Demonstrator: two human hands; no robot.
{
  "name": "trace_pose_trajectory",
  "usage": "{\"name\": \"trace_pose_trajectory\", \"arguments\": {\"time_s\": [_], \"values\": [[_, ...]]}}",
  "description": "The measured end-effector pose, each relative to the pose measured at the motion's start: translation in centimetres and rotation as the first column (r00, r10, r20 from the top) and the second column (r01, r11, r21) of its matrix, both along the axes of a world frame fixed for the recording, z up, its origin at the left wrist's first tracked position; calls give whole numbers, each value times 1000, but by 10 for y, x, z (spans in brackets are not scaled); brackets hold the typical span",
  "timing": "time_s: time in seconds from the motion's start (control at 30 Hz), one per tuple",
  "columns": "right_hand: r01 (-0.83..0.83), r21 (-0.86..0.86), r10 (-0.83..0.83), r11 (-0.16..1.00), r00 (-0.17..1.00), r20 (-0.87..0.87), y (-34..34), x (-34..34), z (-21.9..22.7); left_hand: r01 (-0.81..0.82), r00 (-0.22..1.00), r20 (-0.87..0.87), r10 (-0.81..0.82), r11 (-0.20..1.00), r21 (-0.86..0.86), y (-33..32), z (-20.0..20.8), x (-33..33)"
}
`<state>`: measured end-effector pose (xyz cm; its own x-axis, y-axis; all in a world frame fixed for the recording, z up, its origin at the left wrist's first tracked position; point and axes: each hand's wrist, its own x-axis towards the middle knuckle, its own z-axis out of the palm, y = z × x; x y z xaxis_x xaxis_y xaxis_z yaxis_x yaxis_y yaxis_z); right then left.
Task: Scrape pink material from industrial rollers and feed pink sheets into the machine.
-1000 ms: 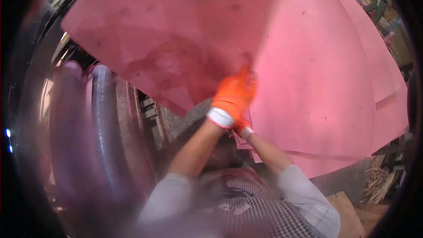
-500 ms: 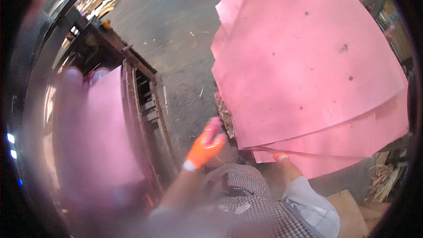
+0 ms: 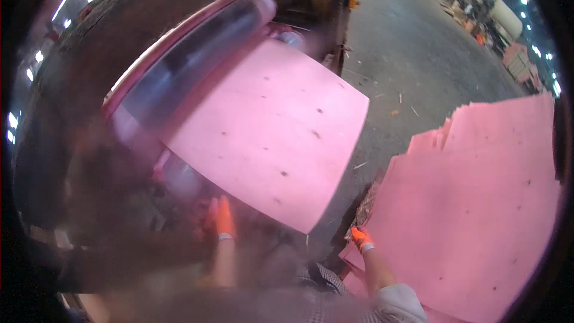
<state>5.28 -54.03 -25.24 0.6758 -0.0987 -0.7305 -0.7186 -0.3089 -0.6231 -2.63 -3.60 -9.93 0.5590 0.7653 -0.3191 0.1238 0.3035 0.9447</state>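
A large pink wooden sheet (image 3: pixel 269 125), flecked with dark knots, extends from under a dark roller (image 3: pixel 197 54) at the left. Close to its near edge is my left hand (image 3: pixel 223 218), in an orange glove with pinkish fingertips. Its fingers are stretched out, somewhat blurred, and appear apart from the sheet. My right hand (image 3: pixel 361 238), also orange-gloved, rests at the left edge of a stack of pink sheets (image 3: pixel 460 203) at the right. Its fingers are curled at that edge; what they hold, if anything, is hidden.
Grey floor (image 3: pixel 394 42) with scattered wood splinters runs between the roller machine and the stack. A dark machine frame (image 3: pixel 326 9) stands behind the sheet. Boards and a large pale cylinder (image 3: pixel 507 21) are at the far right. Haze blurs the lower left.
The view has swung left, bringing the roller and its sheet toward the middle and the stack rightward. My left hand has moved from beside the stack to the sheet at the roller.
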Motion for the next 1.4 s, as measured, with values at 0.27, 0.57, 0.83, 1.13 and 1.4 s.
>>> {"name": "trace_pose_trajectory", "arguments": {"time_s": [0.27, 0.57, 0.83, 1.13, 1.4], "values": [[-442, -150, 448, 884, 894, 7, 114, 69, 54, -100, 994, 27, 110, 965, -241, 38, -8, 49], [-579, -155, 585, 801, 811, -5, 148, 52, 83, 260, 944, 322, -78, 778, -572, 107, -33, 84], [-715, -384, 809, 584, 553, 201, 113, 37, 96, 646, 709, 158, -687, 723, 244, -26, -108, 65], [351, -407, 8, 843, 749, 662, -60, -54, 66, 792, 130, -262, -956, -59, 608, -477, 222, 172], [964, -92, 19, 250, 90, 996, -395, -160, 456, 220, -592, 0, -806, -161, 962, -553, 231, 58]]}}
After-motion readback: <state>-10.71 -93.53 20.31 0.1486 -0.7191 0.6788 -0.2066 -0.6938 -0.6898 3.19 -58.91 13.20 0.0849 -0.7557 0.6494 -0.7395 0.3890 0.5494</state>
